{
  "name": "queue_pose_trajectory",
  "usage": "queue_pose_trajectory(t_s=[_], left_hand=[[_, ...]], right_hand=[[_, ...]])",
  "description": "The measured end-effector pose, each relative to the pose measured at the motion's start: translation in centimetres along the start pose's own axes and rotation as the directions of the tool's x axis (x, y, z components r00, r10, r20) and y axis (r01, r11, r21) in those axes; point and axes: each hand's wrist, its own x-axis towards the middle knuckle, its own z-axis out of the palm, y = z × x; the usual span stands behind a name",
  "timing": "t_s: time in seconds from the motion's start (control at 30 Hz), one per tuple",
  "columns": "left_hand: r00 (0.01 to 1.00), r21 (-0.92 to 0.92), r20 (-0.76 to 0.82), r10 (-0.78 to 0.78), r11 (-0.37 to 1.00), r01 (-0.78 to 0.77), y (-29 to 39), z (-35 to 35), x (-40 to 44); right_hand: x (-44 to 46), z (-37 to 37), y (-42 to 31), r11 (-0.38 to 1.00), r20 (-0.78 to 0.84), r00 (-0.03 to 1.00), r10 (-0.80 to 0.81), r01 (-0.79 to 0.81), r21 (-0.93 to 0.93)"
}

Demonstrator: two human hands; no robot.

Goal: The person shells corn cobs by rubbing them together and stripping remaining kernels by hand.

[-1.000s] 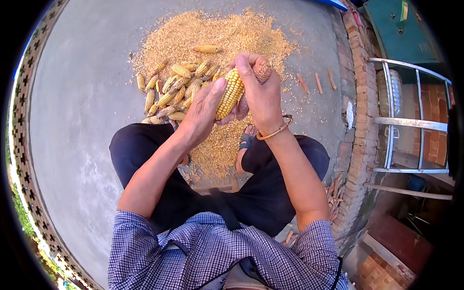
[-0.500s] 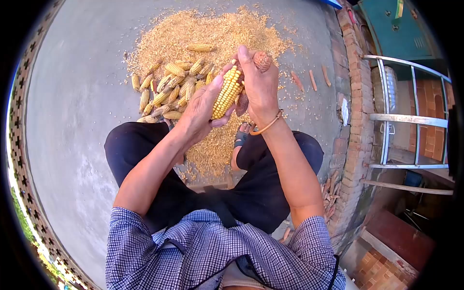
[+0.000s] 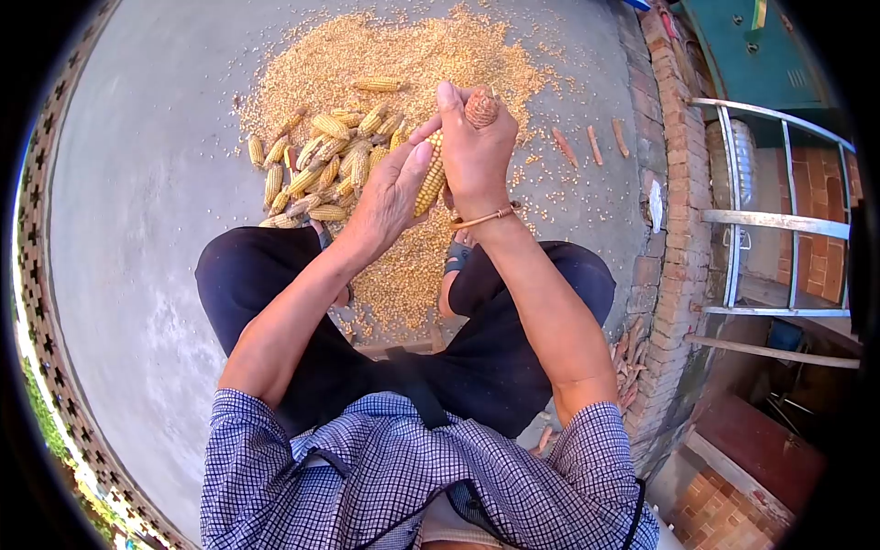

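Observation:
My left hand (image 3: 390, 194) is closed around a yellow ear of corn (image 3: 430, 179), which stands tilted between both hands. In my right hand (image 3: 480, 165) is a bare reddish corncob (image 3: 481, 108); its round end sticks out beside the thumb. The right hand presses over the ear and covers much of its kernels and the rest of the cob. Below and beyond the hands lie loose corn kernels (image 3: 399, 284) on the floor. A heap of corn ears (image 3: 330, 170) is just left of my hands.
Grey concrete floor (image 3: 147, 211) surrounds the corn. Several bare cobs lie at the right, one of them a thin reddish cob (image 3: 594, 147). A low brick edge (image 3: 676, 229) runs along the right, with a metal railing (image 3: 779, 220) past it. My bent knees flank the kernels.
My right hand has shifted slightly left and rolled over the ear, hiding more of it. The bare cob moved left with it. The left hand keeps its hold.

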Motion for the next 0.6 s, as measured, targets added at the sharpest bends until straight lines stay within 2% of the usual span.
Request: queue_pose_trajectory(t_s=[0.03, 0.07, 0.13, 0.17, 0.27, 0.3, 0.37, 0.4, 0.43, 0.53, 0.57, 0.6], left_hand=[[0.986, -0.102, 0.065, -0.155, 0.982, 0.161, 0.5, -0.6, 0.1], [0.944, -0.184, 0.129, -0.305, 0.928, 0.325, 1.0, -1.3, 0.1], [0.955, -0.304, 0.105, -0.276, 0.906, 0.295, 0.9, -1.3, 0.1], [0.954, -0.295, 0.050, -0.295, 0.908, 0.296, 0.6, -1.1, 0.1], [0.943, -0.423, -0.022, -0.332, 0.858, 0.292, 0.6, -0.6, 0.3], [0.961, -0.350, -0.023, -0.275, 0.903, 0.250, 0.5, -0.6, 0.2], [0.980, -0.152, -0.031, -0.198, 0.970, 0.191, 0.2, -0.3, 0.3], [0.987, -0.051, -0.025, -0.160, 0.986, 0.158, -0.1, -0.1, 0.4], [0.975, -0.031, 0.008, -0.220, 0.975, 0.220, -0.6, -0.4, 0.5], [0.982, -0.133, -0.066, -0.179, 0.977, 0.169, 0.5, 1.3, -0.2], [0.991, -0.135, -0.025, -0.133, 0.983, 0.128, -0.2, 1.1, -0.1], [0.979, -0.166, 0.008, -0.203, 0.965, 0.201, 0.2, 0.7, -0.1]], right_hand=[[0.1, -0.1, -0.8, 0.996, 0.007, 0.996, 0.089, -0.089, -0.004], [0.1, -0.3, -1.4, 0.978, 0.058, 0.984, 0.167, -0.173, 0.120], [0.2, -1.0, -2.2, 0.873, 0.185, 0.935, 0.302, -0.349, 0.340], [0.2, -1.6, -2.0, 0.901, 0.271, 0.935, 0.227, -0.308, 0.307], [-0.8, -0.7, -1.3, 0.924, 0.277, 0.939, 0.204, -0.278, 0.263], [-1.2, -0.3, -0.9, 0.956, 0.218, 0.958, 0.188, -0.229, 0.185], [-1.8, 0.4, 0.8, 0.999, 0.077, 0.997, -0.001, 0.005, -0.049], [-2.0, 0.7, 1.3, 0.977, 0.022, 0.994, -0.108, 0.111, -0.180], [-1.8, 0.9, 1.6, 0.961, -0.030, 0.981, -0.191, 0.180, -0.212], [-0.9, 0.6, 0.7, 0.988, -0.079, 0.996, 0.031, -0.043, -0.151], [-0.7, 0.7, 0.2, 0.997, -0.084, 0.994, 0.067, -0.070, -0.025], [-0.6, 0.5, 0.2, 0.998, -0.058, 0.997, 0.043, -0.046, -0.046]])
